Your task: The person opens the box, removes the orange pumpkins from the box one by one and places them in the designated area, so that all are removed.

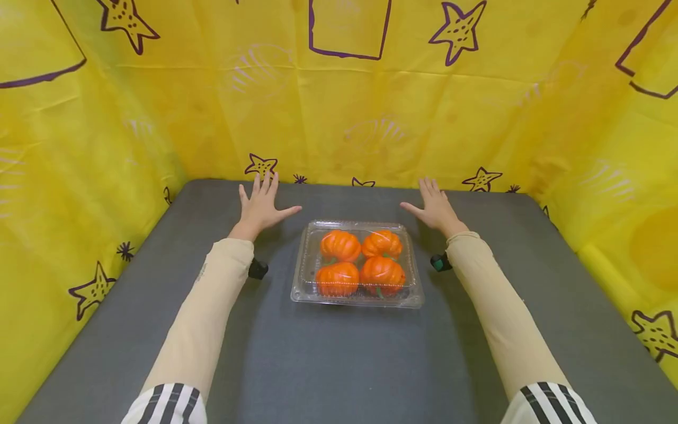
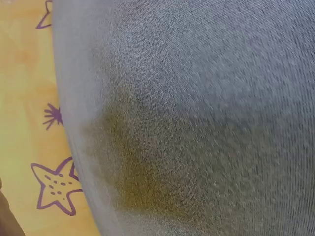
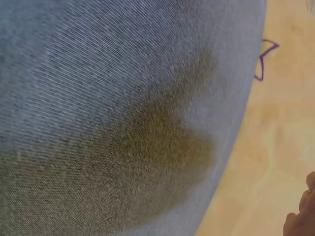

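A clear plastic clamshell box (image 1: pixel 304 288) lies on the dark grey table, its lid down. Inside it are several small orange pumpkins (image 1: pixel 341 245), seen through the plastic. Left of the box's far corner, my left hand (image 1: pixel 259 207) is spread with fingers straight and thumb toward the box, holding nothing. On the other side my right hand (image 1: pixel 435 206) is likewise stretched out, fingers straight, apart from the box. In the wrist views only bits of the left hand (image 2: pixel 7 216) and right hand (image 3: pixel 302 211) show at the lower edges.
The grey table (image 1: pixel 339 359) ends at a yellow curtain (image 1: pixel 339 118) with starfish drawings, which stands behind and along both sides. Small dark wrist devices (image 1: pixel 258 269) hang under both sleeves. Hand shadows fall on the table in both wrist views.
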A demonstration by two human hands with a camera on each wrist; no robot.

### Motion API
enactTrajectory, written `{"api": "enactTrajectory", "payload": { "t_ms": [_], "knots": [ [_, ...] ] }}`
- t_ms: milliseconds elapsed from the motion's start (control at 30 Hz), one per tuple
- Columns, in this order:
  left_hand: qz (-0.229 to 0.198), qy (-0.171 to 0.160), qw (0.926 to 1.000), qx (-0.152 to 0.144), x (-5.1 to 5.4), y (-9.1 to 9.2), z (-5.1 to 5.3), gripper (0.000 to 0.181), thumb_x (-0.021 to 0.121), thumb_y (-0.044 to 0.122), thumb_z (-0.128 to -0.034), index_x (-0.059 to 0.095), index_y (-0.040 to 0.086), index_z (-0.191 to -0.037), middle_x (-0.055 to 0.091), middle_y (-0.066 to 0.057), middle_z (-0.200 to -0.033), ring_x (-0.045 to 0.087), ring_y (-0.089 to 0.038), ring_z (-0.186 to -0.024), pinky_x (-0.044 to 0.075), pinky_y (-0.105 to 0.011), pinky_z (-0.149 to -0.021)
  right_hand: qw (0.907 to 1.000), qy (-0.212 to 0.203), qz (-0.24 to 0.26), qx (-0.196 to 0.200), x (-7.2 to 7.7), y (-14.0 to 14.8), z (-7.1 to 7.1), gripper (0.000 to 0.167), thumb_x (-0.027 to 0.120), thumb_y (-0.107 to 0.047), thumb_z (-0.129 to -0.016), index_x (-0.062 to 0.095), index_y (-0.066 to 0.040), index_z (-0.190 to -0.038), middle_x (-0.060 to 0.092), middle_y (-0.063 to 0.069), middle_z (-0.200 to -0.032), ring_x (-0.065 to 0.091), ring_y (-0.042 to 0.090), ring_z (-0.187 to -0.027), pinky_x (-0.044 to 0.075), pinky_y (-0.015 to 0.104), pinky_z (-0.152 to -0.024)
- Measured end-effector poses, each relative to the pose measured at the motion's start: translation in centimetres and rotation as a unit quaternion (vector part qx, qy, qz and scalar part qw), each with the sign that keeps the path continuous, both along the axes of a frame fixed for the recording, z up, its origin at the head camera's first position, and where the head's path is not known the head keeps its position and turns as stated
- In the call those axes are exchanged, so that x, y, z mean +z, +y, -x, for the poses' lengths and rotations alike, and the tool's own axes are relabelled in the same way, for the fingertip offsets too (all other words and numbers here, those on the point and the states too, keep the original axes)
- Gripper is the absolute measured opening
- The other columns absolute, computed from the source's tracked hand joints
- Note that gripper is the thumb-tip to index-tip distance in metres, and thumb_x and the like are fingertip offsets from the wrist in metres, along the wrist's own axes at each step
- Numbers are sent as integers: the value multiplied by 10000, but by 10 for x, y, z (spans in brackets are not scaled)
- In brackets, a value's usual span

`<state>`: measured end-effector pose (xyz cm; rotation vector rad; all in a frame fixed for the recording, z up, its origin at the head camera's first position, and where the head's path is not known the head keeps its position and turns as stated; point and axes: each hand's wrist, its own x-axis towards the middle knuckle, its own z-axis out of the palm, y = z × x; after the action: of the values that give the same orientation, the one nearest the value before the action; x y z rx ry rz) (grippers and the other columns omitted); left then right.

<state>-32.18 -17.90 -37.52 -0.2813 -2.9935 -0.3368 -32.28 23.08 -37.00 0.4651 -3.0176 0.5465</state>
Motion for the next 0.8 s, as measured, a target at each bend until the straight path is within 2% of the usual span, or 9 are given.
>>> {"api": "enactTrajectory", "payload": {
  "t_ms": [167,267,333,400,467,533,633,733,800],
  "knots": [
    [-322,122,9994,-103,1,-1,-5,1106,402,760,-717,-43,27,-1416,-66,-101,-1475,-105,-240,-1324,-217,-480,-947,9993,-27,338,148,-1,-2,-8,914,388,-602,-857,-32,-6,-1409,-64,189,-1460,-133,264,-1313,-15,478,-1032],
    [-1115,259,9933,-131,-2,4,-16,1062,455,701,-749,-18,27,-1420,-31,-99,-1477,-72,-218,-1330,-144,-453,-1000,9975,-29,665,251,1,-3,-16,897,403,-584,-862,-36,-29,-1413,-74,149,-1466,-153,203,-1309,-1,474,-1035],
    [-1900,362,9810,-153,-5,10,-26,1008,500,633,-779,15,31,-1424,6,-105,-1477,-36,-214,-1334,-83,-437,-1027,9952,27,922,327,3,-2,-22,873,416,-558,-872,-34,-44,-1417,-74,130,-1469,-154,168,-1306,6,467,-1037],
    [-2672,462,9623,-228,-9,17,-38,943,535,558,-805,65,27,-1425,50,-111,-1475,10,-218,-1334,-21,-425,-1043,9928,104,1132,386,3,-1,-29,850,427,-532,-881,-29,-59,-1420,-72,111,-1472,-144,146,-1307,18,462,-1039],
    [-3252,540,9433,-386,-13,24,-51,883,558,490,-821,111,23,-1423,86,-107,-1472,55,-228,-1333,31,-422,-1048,9912,168,1239,443,3,1,-36,830,431,-509,-891,-30,-68,-1422,-80,99,-1472,-135,142,-1309,24,467,-1038],
    [-3599,624,9290,-599,-16,30,-63,841,571,443,-826,151,21,-1419,114,-94,-1469,84,-228,-1329,71,-434,-1046,9900,224,1309,473,1,3,-44,813,434,-493,-897,-25,-77,-1424,-81,88,-1473,-124,146,-1312,34,481,-1034],
    [-3909,713,9131,-912,-20,36,-77,810,579,406,-816,182,38,-1420,137,-79,-1468,123,-231,-1324,108,-466,-1035,9844,404,1627,535,-4,4,-54,765,447,-446,-910,36,-64,-1429,-24,101,-1478,-68,179,-1325,58,498,-1029],
    [-4116,681,9004,-1232,-25,39,-90,794,575,378,-815,188,35,-1418,141,-94,-1466,137,-242,-1320,117,-480,-1030,9713,684,2207,574,-11,1,-63,676,466,-374,-924,150,-46,-1424,91,115,-1471,36,221,-1331,93,479,-1033],
    [-4342,579,8868,-1476,-27,41,-100,772,567,315,-829,165,13,-1416,128,-122,-1463,131,-264,-1320,107,-484,-1030,9599,898,2583,613,-14,-1,-71,602,477,-315,-930,236,-39,-1407,171,123,-1454,119,252,-1322,125,459,-1034]
  ]
}}
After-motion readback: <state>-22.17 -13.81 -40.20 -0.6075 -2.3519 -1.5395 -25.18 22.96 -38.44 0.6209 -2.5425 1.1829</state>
